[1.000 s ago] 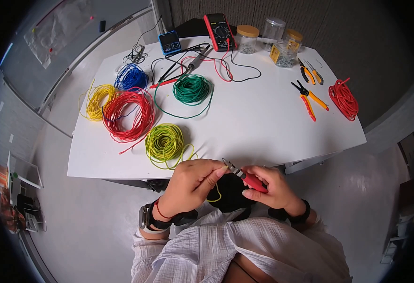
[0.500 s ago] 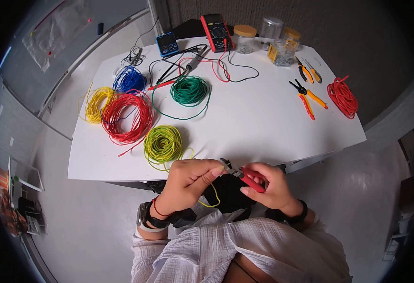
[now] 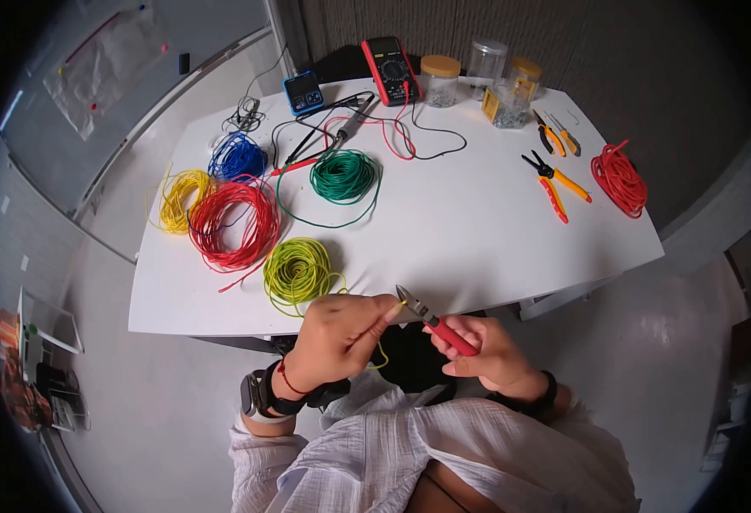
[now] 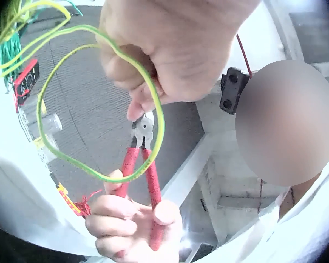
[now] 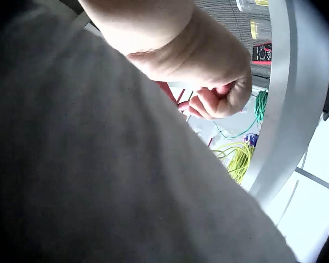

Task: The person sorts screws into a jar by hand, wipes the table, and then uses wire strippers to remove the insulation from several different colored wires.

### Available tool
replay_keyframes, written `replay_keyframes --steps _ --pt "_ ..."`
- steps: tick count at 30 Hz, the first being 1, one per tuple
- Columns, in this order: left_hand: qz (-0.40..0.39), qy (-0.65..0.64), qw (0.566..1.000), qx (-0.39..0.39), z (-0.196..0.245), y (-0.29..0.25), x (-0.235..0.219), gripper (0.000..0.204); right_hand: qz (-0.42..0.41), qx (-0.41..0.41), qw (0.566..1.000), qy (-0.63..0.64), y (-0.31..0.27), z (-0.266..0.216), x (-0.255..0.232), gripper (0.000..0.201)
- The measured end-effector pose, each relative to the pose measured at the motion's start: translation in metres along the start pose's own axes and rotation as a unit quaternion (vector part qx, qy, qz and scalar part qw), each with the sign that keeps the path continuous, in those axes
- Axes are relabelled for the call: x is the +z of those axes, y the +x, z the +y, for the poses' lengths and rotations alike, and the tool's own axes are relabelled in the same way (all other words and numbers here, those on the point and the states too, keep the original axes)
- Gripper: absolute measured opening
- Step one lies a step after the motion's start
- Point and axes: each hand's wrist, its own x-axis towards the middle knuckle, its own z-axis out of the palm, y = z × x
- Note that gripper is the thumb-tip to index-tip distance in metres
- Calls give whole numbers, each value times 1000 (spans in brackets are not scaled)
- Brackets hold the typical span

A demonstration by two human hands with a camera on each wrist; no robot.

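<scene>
In the head view, the left hand [image 3: 338, 339] pinches the end of a yellow-green wire [image 3: 383, 352] between thumb and fingers, just off the table's front edge. The right hand [image 3: 493, 356] grips red-handled pliers [image 3: 454, 336], whose jaws meet the wire tip at the left fingertips. The left wrist view shows the wire [image 4: 160, 131] hanging in a wide loop in front of the pliers [image 4: 152, 181], with the right hand's fingers [image 4: 112, 213] round the handles. A sleeve hides much of the right wrist view; the right hand [image 5: 219, 82] is curled there.
On the white table [image 3: 444, 231] lie a yellow-green coil [image 3: 297, 272], a red coil [image 3: 232, 224], a green coil [image 3: 341, 176], blue and yellow coils, a multimeter [image 3: 390, 70] and a soldering iron. Jars, a wire stripper [image 3: 556, 183] and another red coil [image 3: 621, 181] are at the right.
The pliers' handles and jaws have shifted at the wire tip, and the right hand has moved slightly down. The table and its items appear a little lower in the head view.
</scene>
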Motion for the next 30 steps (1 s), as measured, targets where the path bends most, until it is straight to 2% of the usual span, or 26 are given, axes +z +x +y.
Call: replay_keyframes --steps 2,3,5,7,9,11,14,16,17,18,20,23,30 --pt "-10 31 999 6 -1 0 -2 9 -47 48 994 86 0 3 -3 57" --pt "-21 16 1000 -2 -2 1 -4 9 -47 46 994 87 -1 0 1 57" --pt "-33 1 999 -10 -4 1 -7 10 15 23 997 68 -5 -8 13 55" --pt "-70 -65 995 -26 -6 1 -11 10 30 22 998 58 -7 -11 20 55" --pt "-73 -112 990 -44 -5 2 -14 10 45 19 998 47 -8 -11 21 54" --pt "-76 -159 983 -61 -4 1 -15 10 -10 48 997 56 -9 -9 18 56" --pt "-73 -145 983 -90 -2 -4 -16 9 -25 52 995 87 -7 -8 18 56" --pt "-54 61 996 29 -2 -7 -16 8 -40 72 988 127 -5 -4 16 55" --pt "-42 67 995 60 -8 -8 -15 9 -55 95 980 165 -5 -2 16 55" --pt "-40 67 995 60 -9 -6 -17 9 -56 96 980 164 -5 -3 17 55" --pt "-74 29 995 60 -11 -2 -22 12 -24 79 992 98 -5 -6 19 56" --pt "-83 10 994 64 -9 3 -26 13 -27 42 995 84 -5 3 17 58" --pt "-108 -24 992 53 -5 1 -29 12 13 23 999 -47 -15 -2 23 56"
